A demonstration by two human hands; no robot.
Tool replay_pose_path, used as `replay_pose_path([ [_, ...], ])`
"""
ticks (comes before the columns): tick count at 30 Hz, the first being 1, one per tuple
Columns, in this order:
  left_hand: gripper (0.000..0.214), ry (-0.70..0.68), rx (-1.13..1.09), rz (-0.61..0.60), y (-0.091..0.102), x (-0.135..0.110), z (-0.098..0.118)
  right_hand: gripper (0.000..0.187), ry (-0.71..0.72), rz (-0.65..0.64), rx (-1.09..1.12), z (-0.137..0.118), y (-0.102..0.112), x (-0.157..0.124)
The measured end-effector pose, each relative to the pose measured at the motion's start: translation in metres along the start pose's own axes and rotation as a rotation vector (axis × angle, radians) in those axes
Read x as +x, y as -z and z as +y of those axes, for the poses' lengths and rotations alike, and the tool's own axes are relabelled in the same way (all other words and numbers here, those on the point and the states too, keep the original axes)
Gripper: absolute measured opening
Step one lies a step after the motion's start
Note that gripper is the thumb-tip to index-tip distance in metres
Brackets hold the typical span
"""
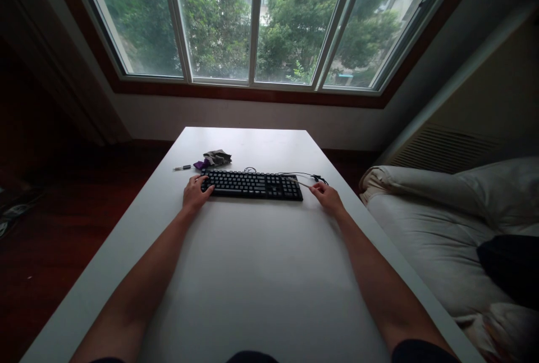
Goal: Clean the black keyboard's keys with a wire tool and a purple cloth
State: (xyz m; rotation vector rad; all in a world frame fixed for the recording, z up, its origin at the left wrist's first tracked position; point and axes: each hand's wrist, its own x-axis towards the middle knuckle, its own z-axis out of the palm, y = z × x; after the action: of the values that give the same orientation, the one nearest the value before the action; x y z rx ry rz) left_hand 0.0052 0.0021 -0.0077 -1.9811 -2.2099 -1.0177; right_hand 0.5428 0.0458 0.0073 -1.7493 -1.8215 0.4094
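A black keyboard point(248, 184) lies flat across the white table. My left hand point(196, 192) grips its left end, with the thumb on the near side and the fingers toward the far edge. Off the keyboard's right end, my right hand point(327, 197) pinches a thin, light-coloured stick point(304, 184) between thumb and fingertips. The stick points left, and its far end reaches over the number pad; whether it touches the keys cannot be made out. Just behind my right hand lies a bundled black cable point(319, 178), which runs along the keyboard's back edge.
Behind the keyboard's left part sits a crumpled grey and purple cloth point(217, 157). A small dark-handled tool point(182, 168) lies left of it. The white table point(252, 273) stretches toward the window. A pale sofa point(425, 228) stands close along the right side.
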Motion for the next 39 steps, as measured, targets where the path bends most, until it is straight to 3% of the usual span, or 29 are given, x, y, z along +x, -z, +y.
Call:
replay_pose_path([
  [5,0.049,-0.003,-0.007,0.003,0.001,-0.001,0.0,0.034,-0.029,0.063,-0.134,-0.032,-0.016,0.022],
  [9,0.048,0.005,-0.006,-0.003,0.004,-0.001,0.001,0.03,-0.045,-0.01,-0.245,-0.042,-0.017,0.037],
  [15,0.049,0.022,-0.007,-0.02,0.005,-0.002,0.003,0.029,-0.101,-0.059,-0.289,-0.014,-0.003,0.037],
  [20,0.048,0.026,-0.017,-0.02,0.003,-0.001,0.003,0.031,-0.134,0.001,-0.286,0.017,0.013,0.027],
  [27,0.048,0.049,-0.018,-0.007,0.003,-0.001,0.007,0.025,-0.153,0.128,-0.181,0.012,0.01,0.026],
  [33,0.047,0.065,0.013,0.002,0.004,-0.001,0.008,0.026,0.05,0.14,-0.329,-0.021,-0.009,0.065],
  [39,0.051,0.034,-0.02,0.001,0.006,-0.001,0.012,0.028,-0.046,0.128,-0.385,-0.043,-0.027,0.116],
])
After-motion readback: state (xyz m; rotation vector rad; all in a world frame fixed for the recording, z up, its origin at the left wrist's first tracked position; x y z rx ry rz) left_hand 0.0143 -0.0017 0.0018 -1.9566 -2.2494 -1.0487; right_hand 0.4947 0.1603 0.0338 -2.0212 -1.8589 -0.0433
